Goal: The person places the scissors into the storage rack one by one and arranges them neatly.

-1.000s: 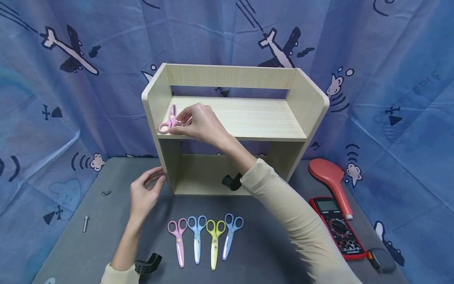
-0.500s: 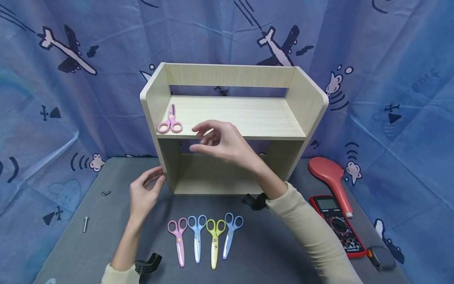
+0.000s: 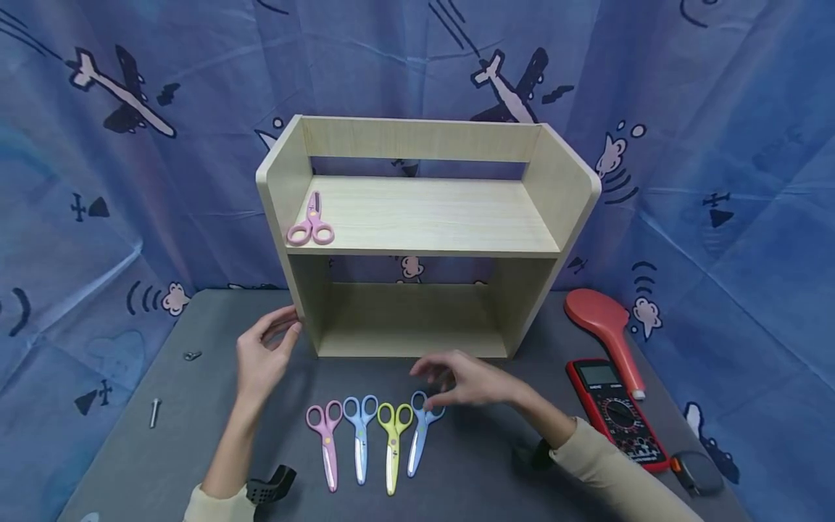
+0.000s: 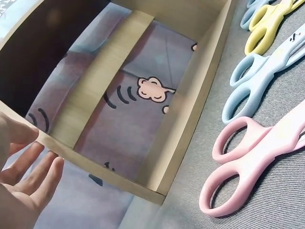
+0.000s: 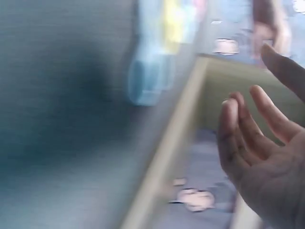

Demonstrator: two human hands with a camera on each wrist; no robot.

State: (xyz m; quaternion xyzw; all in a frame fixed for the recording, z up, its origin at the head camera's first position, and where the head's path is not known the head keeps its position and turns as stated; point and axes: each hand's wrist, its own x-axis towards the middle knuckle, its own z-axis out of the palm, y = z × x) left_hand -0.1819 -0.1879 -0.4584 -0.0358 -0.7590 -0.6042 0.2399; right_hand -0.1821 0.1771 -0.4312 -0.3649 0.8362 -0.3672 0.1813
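Note:
A pale wooden shelf unit (image 3: 424,217) stands on the grey table (image 3: 196,449). One pink pair of scissors (image 3: 312,225) lies on its upper shelf at the left. Several scissors lie in a row in front: pink (image 3: 326,438), light blue (image 3: 360,435), yellow-green (image 3: 393,442) and blue (image 3: 420,431). My right hand (image 3: 457,384) hovers with relaxed fingers just above the blue scissors' handles, holding nothing. My left hand (image 3: 264,355) rests with open fingers against the shelf unit's left side panel (image 4: 109,169). The right wrist view is blurred.
A red multimeter (image 3: 616,413) and a red hairbrush (image 3: 607,326) lie at the right, with a small dark object (image 3: 698,471) near the table's corner. A screw (image 3: 155,412) and a small metal piece (image 3: 193,355) lie at the left. A patterned blue cloth (image 3: 98,145) hangs behind.
My right hand let go of the pink scissors on the upper shelf, drew back and came down to just above the blue scissors. The left hand stayed put.

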